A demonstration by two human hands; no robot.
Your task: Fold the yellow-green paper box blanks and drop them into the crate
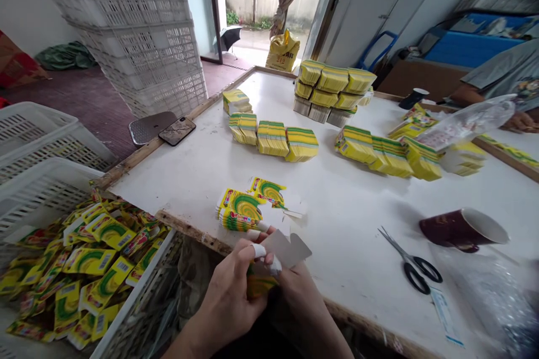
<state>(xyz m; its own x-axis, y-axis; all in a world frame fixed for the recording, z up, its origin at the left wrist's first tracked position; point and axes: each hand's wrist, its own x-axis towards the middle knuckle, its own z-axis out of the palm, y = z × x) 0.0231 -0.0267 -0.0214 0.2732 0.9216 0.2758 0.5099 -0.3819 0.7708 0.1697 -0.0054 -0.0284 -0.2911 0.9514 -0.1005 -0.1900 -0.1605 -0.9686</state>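
Close to the table's near edge, my left hand (pixel 233 283) and my right hand (pixel 297 286) are closed together on a small yellow-green carton (pixel 260 286). A plain grey flap (pixel 290 248) of card sticks up between them. White tape wraps several fingertips. My fingers hide much of the carton, so how far it is folded cannot be seen. Just beyond my hands lies a small stack of flat yellow cartons (pixel 241 210), printed with green swirls. Behind that stack is another flat carton (pixel 268 189) with white flaps.
A white crate (pixel 138 286) at the left holds many filled-looking yellow cartons. Bundled carton stacks (pixel 273 139) stand across the white table (pixel 349 207). Scissors (pixel 410 266), a tipped dark mug (pixel 457 229) and clear plastic (pixel 492 297) lie right. A phone (pixel 177 130) is left; a person's arm (pixel 475 92) shows far right.
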